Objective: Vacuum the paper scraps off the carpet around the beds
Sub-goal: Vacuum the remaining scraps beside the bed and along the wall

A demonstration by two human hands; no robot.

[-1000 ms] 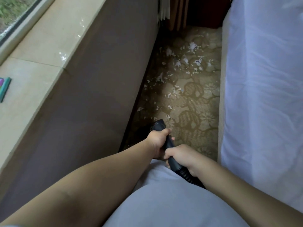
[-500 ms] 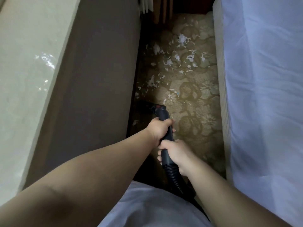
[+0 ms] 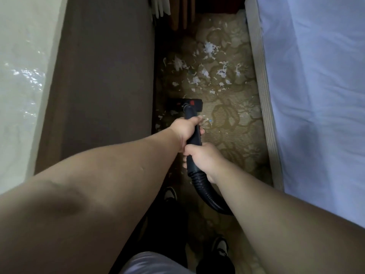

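Observation:
White paper scraps (image 3: pixel 209 62) lie scattered over the patterned beige carpet (image 3: pixel 233 123) in the narrow aisle beside the bed (image 3: pixel 316 95). Both hands hold the black vacuum wand (image 3: pixel 194 135). My left hand (image 3: pixel 185 129) grips it higher up, and my right hand (image 3: pixel 203 159) grips it just above the ribbed hose (image 3: pixel 205 194). The black floor nozzle (image 3: pixel 185 104) with red marks sits on the carpet by the brown wall panel, short of the thickest scraps. A few scraps lie beside and behind the nozzle.
A brown wall panel (image 3: pixel 102 76) runs along the left under a pale stone sill (image 3: pixel 21 76). The bed's base edge (image 3: pixel 262 107) borders the aisle on the right. Wooden furniture (image 3: pixel 181 14) closes the far end. My shoes (image 3: pixel 219 248) stand on the carpet below.
The view has tilted further down, bringing the floor nozzle and my shoes into sight. The nozzle has been pushed forward along the carpet toward the scraps, with both hands still gripping the wand.

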